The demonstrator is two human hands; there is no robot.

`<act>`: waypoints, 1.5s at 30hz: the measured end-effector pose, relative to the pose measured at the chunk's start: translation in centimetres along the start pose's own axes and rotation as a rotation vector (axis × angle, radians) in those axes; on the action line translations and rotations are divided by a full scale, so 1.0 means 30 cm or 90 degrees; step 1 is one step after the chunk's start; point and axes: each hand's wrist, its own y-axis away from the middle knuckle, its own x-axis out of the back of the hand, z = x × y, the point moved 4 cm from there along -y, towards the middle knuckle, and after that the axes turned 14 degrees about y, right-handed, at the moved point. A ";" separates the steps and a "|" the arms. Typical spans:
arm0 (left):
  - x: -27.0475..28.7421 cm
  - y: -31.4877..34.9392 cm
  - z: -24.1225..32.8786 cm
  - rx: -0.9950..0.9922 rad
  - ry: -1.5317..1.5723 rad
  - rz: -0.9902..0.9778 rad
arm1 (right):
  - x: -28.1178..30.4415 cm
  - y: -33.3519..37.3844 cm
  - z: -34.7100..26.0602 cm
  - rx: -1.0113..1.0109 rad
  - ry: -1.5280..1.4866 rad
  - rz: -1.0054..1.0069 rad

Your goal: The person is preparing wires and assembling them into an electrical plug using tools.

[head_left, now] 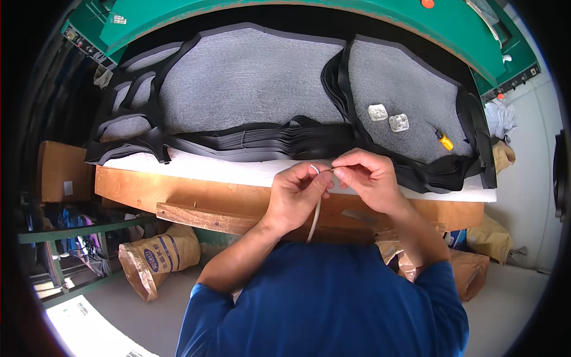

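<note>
In front of my chest my left hand point(286, 199) is closed round a white electric cable point(314, 221), which hangs down behind the wooden edge towards my shirt. A thin wire end sticks out between the hands. My right hand point(376, 179) pinches this wire with thumb and forefinger, close to the left fingertips. Two white plastic pieces, like the halves of an opened socket, lie at the right on the grey textured surface: one half point(377, 112) and beside it the other half point(399, 122), with metal parts showing. Right of them rests a small yellow-handled screwdriver point(445, 141).
Stacked black sheets point(267, 141) with large cut-outs cover the worktop. A green machine frame point(238, 13) arches over the far side. The wooden front edge point(131, 189) runs before me. Paper sacks point(172, 253) and a cardboard box point(62, 171) stand around below.
</note>
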 end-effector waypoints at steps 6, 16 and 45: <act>0.035 -0.027 -0.012 0.086 0.005 0.046 | 0.082 0.179 -0.017 -0.036 0.518 -0.144; 0.044 -0.030 -0.008 0.111 0.036 0.050 | 0.077 0.229 0.104 -0.112 0.787 -0.311; 0.017 -0.024 -0.004 0.087 0.051 0.084 | -0.059 0.045 -0.123 0.309 0.596 0.208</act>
